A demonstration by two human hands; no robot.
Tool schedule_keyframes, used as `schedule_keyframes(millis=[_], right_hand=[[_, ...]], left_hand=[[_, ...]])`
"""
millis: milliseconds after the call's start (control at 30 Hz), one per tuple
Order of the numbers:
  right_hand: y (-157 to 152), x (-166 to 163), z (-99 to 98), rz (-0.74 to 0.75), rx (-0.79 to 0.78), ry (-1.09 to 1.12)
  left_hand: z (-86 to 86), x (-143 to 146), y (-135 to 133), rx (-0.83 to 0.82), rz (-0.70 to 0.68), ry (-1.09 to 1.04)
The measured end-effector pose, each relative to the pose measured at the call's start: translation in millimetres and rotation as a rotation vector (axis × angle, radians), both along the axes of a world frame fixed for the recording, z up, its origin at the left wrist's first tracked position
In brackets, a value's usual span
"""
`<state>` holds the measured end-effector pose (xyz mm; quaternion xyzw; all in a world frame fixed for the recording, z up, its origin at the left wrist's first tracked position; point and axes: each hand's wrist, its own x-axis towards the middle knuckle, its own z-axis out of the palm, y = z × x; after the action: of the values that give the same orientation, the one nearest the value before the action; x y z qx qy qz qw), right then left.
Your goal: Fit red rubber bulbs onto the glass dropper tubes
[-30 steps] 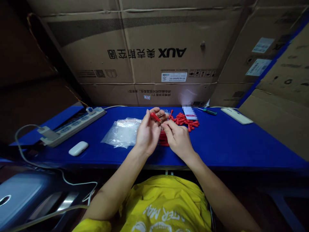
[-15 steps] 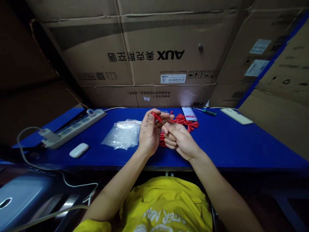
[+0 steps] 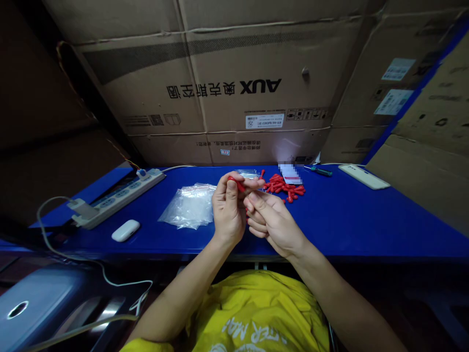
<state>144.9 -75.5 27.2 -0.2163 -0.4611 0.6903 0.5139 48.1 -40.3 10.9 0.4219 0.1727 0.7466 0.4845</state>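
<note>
Nearest, beyond the yellow shirt (image 3: pixel 234 310), both hands meet above the front half of the worktop (image 3: pixel 351 215). The left hand (image 3: pixel 229 212) has its thumb and fingers closed on a slim red piece (image 3: pixel 240 186); a second ago that piece lay in full view across more open fingers, and now the thumb covers much of it. The right hand (image 3: pixel 276 222) has drawn its lower fingers in under the thumb, right beside the left hand's fingertips; how tightly it is closed, and whether it holds the thin shaft glimpsed a second ago, cannot be told. The tighter hold suggests the red piece is being steadied and handled between the two hands, not yet laid down. Past them, clear plastic bags (image 3: pixel 187 208) lie just to the left, unmoved. Farther back, a bundle of thin pins (image 3: pixel 247 173) now shows more plainly behind the fingertips, and the loose red pile (image 3: pixel 284 186) rests to their right, apart from the held piece. Cardboard (image 3: pixel 227 63) stands behind everything.
</note>
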Motion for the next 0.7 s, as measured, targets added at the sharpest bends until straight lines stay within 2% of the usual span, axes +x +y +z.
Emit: schedule_keyframes(millis=[333, 467, 633, 700], right_hand=[[-7, -10, -3.9, -0.150, 0.104, -0.014], [-7, -8, -8.7, -0.227, 0.190, -0.125], [-11, -7, -11.0, -0.598, 0.492, -0.461], [-14, -7, -11.1, -0.698, 0.572, -0.548]], left_hand=[[-4.1, 6, -4, 0.051, 0.026, -0.057], [-4.5, 8, -6, 0.048, 0.013, -0.094], [-4.2, 13, -13, 0.035, 0.008, -0.097], [-4.8, 15, -16, 0.020, -0.010, -0.104]])
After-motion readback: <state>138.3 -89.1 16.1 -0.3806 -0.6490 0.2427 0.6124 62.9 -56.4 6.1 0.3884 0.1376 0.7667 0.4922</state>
